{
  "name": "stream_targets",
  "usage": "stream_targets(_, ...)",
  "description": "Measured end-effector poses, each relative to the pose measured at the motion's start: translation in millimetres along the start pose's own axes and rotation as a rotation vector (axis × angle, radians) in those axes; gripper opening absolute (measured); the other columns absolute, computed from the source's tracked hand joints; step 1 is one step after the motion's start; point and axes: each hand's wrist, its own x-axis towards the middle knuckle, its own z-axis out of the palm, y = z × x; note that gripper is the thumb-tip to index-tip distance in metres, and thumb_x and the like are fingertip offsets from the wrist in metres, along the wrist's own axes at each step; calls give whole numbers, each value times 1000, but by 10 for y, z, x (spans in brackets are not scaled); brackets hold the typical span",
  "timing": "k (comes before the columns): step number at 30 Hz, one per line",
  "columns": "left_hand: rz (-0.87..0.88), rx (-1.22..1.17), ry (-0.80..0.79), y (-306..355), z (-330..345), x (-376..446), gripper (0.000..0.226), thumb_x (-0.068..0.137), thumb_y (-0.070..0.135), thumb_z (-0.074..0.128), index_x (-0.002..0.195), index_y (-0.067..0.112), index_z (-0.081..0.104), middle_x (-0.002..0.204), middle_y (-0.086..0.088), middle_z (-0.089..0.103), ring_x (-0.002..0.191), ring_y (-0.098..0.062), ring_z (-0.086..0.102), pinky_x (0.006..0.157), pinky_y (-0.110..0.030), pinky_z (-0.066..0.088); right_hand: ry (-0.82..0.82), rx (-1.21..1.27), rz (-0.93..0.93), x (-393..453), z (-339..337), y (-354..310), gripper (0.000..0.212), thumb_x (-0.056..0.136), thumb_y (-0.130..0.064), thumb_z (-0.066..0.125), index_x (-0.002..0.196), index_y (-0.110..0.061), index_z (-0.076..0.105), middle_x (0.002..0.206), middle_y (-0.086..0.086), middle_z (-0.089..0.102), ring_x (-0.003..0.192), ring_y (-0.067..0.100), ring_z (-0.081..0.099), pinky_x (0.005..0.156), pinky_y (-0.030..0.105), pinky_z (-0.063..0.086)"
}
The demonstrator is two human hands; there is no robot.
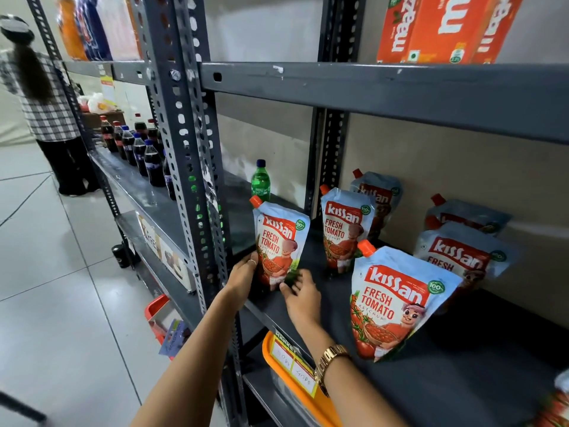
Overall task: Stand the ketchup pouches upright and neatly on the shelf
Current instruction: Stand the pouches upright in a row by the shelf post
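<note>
Rearmost ketchup pouch (383,192) half hidden behind another.

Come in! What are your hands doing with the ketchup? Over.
Both hands, left and right, steadying leftmost pouch upright. Green bottle behind it. Nothing blocking.

1. The ketchup pouch (280,243) touching the left hand's fingers (250,264) reads "Kissan FRESH TOMATO KETCHUP" and "100%"
2. The front pouch (397,303), right of the right hand's fingers (292,288), reads the same
3. Orange cartons (443,26) high above read "maaza"
</note>
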Motion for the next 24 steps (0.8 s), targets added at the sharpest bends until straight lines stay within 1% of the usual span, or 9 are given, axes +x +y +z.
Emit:
stream_targets(3, 3, 59, 36, 23, 69, -38, 40, 98, 22, 37, 131, 1, 43, 133, -21, 52, 119, -29, 52, 96, -32, 42, -14, -23, 10, -63, -57, -16, 32, 82, 0, 63, 112, -3, 52, 116, 21, 63, 106, 26, 62, 90, 31, 50)
stream_targets(5, 2, 80, 35, 16, 134, -98, 41, 97, 22, 39, 132, 1, 42, 134, -22, 50, 122, -32, 50, 98, -34, 41, -7, -21, 25, -144, -134, -26, 33, 82, 0, 63, 113, -4, 51, 117, 20, 62, 107, 27, 61, 90, 32, 51)
stream_targets(9, -10, 113, 11, -33, 216, -237, 39, 97, 23, 40, 128, 0, 46, 132, -22, 53, 120, -30, 51, 94, -31, 42, 5, -5, 61, -275, -266, -22, 36, 82, -1, 63, 116, -4, 50, 119, 20, 61, 110, 27, 60, 90, 32, 50)
stream_targets(13, -28, 117, -22, -79, 300, -391, 41, 96, 23, 41, 129, -1, 45, 132, -22, 52, 122, -30, 50, 99, -33, 40, 20, -23, 78, -433, -386, -4, 41, 82, -3, 63, 120, -7, 47, 124, 19, 58, 115, 29, 57, 95, 37, 50)
stream_targets(16, -25, 158, -21, -115, 328, -500, 39, 95, 25, 43, 126, 2, 48, 130, -21, 54, 120, -31, 51, 105, -38, 41, 24, -65, 80, -519, -445, 7, 44, 82, -6, 64, 122, -10, 46, 127, 17, 57, 119, 29, 55, 99, 44, 48)
stream_targets(18, -21, 190, 1, -140, 333, -542, 38, 96, 26, 42, 126, 5, 50, 130, -21, 55, 120, -30, 52, 107, -43, 40, 0, -75, 86, -546, -476, 5, 46, 82, -6, 64, 124, -12, 45, 128, 16, 56, 121, 29, 53, 101, 44, 47)
stream_targets(19, -22, 192, 15, -148, 336, -549, 37, 96, 26, 41, 126, 6, 50, 130, -20, 55, 119, -30, 52, 107, -44, 40, -19, -74, 88, -548, -484, 6, 47, 82, -5, 64, 125, -12, 44, 129, 15, 56, 121, 29, 53, 101, 44, 46)
stream_targets(22, -35, 166, 25, -140, 350, -558, 37, 96, 25, 40, 126, 6, 50, 128, -19, 56, 117, -29, 54, 103, -38, 43, -54, -83, 98, -561, -503, 10, 48, 85, -3, 60, 129, -12, 42, 132, 16, 54, 123, 28, 51, 102, 40, 45)
stream_targets(24, -42, 148, 23, -146, 349, -564, 37, 96, 26, 40, 127, 7, 50, 129, -18, 56, 112, -24, 54, 97, -33, 43, -38, -76, 102, -588, -502, 26, 48, 87, -1, 56, 131, -10, 41, 134, 17, 52, 125, 28, 50, 101, 36, 44)
